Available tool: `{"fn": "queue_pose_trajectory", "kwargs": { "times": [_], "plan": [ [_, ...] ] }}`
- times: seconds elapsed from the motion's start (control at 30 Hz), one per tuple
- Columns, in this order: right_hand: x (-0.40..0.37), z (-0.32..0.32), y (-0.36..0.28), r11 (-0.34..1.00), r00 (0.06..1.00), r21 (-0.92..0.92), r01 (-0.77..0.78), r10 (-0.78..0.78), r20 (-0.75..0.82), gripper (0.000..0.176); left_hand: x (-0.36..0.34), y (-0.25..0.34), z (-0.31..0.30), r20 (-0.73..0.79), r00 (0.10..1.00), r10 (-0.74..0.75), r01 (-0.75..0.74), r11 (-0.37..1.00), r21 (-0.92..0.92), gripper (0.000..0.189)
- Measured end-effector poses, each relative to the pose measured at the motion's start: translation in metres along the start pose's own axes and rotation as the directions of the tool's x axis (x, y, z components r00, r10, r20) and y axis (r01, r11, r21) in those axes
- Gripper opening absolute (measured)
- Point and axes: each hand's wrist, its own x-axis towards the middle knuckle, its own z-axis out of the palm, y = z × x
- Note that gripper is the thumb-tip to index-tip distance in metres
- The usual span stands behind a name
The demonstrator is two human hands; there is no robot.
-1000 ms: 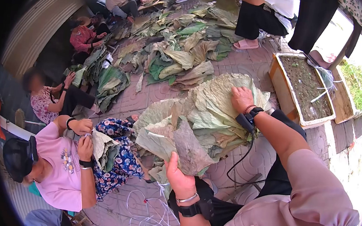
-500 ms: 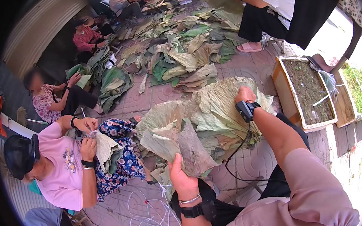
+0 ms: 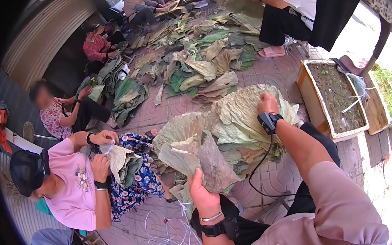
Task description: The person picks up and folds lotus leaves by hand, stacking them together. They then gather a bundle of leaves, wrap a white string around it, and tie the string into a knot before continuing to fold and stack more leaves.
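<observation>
A stack of large dried lotus leaves [image 3: 240, 117], pale green and brown, spreads out in front of me. My right hand [image 3: 268, 103] is closed on the far part of the top leaf, its fingertips hidden from view. Lower down, my left hand [image 3: 204, 197] grips the near edge of a folded greyish leaf [image 3: 215, 164], thumb on top and fingers underneath. The folded leaf overlaps the near side of the stack. Both wrists wear black bands, and a cable hangs from the right one.
To my left a co-worker in a pink shirt [image 3: 72, 172] ties a small leaf bundle [image 3: 122, 162]. White string [image 3: 167, 234] lies tangled on the paving. Many loose leaves [image 3: 202, 53] cover the ground ahead, with several seated people around. A soil-filled box [image 3: 331, 94] stands at right.
The whole view has shifted slightly. Both my hands keep their places on the leaves. The co-worker's hands have moved a little around the small bundle.
</observation>
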Motion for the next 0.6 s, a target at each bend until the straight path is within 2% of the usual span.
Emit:
{"fn": "queue_pose_trajectory", "kwargs": {
  "times": [0.07,0.13,0.23,0.37,0.47,0.53,0.6],
  "plan": [
    [-0.0011,0.0024,-0.0028,1.0,0.999,0.009,-0.015,0.015,-0.028,0.019,-0.001,0.0001,0.0005,-0.009,1.0,0.005,-0.005,1.0,0.014,0.042],
    [-0.0006,0.0005,-0.0038,0.998,0.999,-0.063,-0.016,0.018,0.038,0.019,-0.0004,-0.0005,0.0002,-0.015,1.0,0.011,-0.01,1.0,0.024,0.042],
    [0.0032,-0.0009,-0.0052,0.997,0.992,-0.061,-0.04,0.047,0.116,0.019,0.0017,-0.0014,-0.0041,-0.01,1.0,-0.002,0.002,1.0,0.003,0.042],
    [0.001,0.002,-0.0033,0.999,0.995,-0.032,-0.032,0.035,0.095,0.021,0.0017,-0.0013,-0.0037,0.005,1.0,0.002,-0.002,1.0,-0.001,0.042],
    [0.0039,0.0074,-0.0001,0.996,1.0,-0.088,-0.002,0.004,0.021,0.02,0.0028,-0.0017,-0.004,0.006,1.0,0.002,-0.002,1.0,0.005,0.043],
    [0.0069,0.0019,-0.004,0.991,0.99,-0.131,-0.039,0.056,0.13,0.02,0.0035,-0.0018,-0.0038,0.005,1.0,0.002,-0.002,1.0,0.008,0.044],
    [0.0062,-0.0012,-0.0059,0.99,0.989,-0.134,-0.039,0.057,0.134,0.019,0.0033,-0.0015,-0.0035,-0.004,1.0,0.003,-0.003,1.0,0.006,0.044]
  ]
}}
